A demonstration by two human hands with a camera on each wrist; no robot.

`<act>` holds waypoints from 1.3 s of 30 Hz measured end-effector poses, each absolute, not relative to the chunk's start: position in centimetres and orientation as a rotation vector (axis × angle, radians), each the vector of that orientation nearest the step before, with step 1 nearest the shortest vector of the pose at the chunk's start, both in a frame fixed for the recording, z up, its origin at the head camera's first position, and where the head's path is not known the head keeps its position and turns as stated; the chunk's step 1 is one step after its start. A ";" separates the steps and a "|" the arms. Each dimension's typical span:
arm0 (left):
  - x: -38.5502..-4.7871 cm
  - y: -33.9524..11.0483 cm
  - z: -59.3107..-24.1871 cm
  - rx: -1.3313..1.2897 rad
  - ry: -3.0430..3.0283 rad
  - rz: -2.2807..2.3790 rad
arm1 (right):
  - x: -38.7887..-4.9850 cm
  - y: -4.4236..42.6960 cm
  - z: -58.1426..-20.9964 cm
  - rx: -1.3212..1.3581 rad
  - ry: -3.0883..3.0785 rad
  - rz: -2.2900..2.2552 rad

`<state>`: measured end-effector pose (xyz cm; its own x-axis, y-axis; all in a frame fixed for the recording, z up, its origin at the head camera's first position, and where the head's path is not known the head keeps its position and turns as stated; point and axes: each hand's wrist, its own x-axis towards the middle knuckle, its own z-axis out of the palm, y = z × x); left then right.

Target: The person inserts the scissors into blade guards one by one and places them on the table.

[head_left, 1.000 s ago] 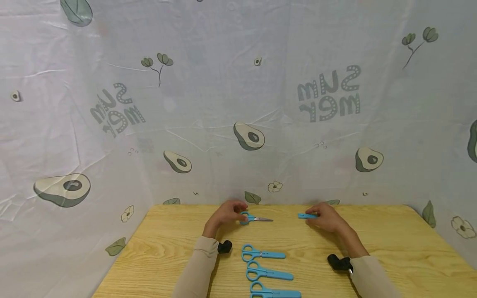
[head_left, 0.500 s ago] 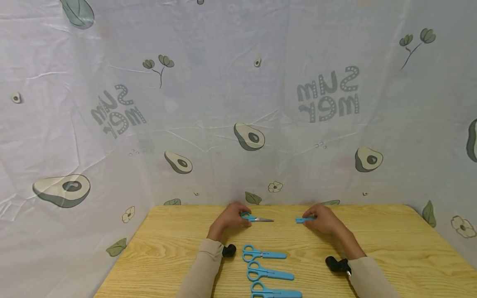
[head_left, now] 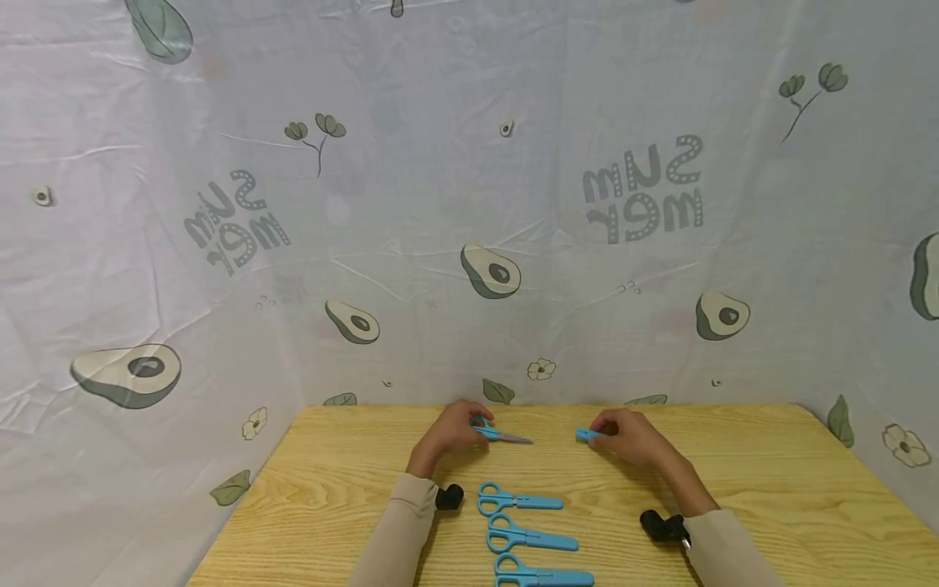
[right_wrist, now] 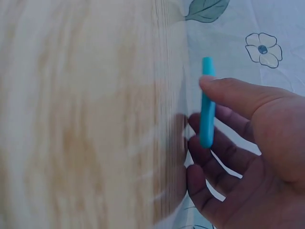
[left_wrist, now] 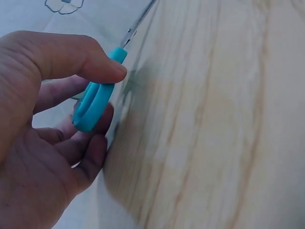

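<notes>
Near the back edge of the table, my left hand pinches the blue handles of a pair of scissors. Their bare metal blades point right. In the left wrist view the thumb presses on the blue handle, fingers behind it. Across from the blade tips, my right hand holds a blue scissors cover between thumb and fingers. The right wrist view shows this blue cover edge-on, thumb on its near side. A gap separates blades and cover.
Several more blue scissors, with covers on their blades, lie in a column nearer the front: a far pair, a middle pair and a near pair. A printed curtain hangs behind the wooden table.
The right hand has moved left with the cover, narrowing the gap to the blades. The left hand has shifted its hold on the handles, and the blades now tilt slightly toward the front.
</notes>
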<state>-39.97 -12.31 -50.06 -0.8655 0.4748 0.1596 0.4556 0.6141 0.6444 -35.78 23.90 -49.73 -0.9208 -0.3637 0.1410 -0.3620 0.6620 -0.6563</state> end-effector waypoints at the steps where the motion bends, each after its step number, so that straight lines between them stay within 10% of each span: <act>1: -39.9 -12.4 -50.1 0.795 2.790 1.128 | -35.8 23.9 -49.8 -0.630 2.853 -1.141; 39: -35.1 -19.4 -49.5 0.513 2.241 1.671 | -30.1 26.9 -50.5 -0.667 2.536 -1.509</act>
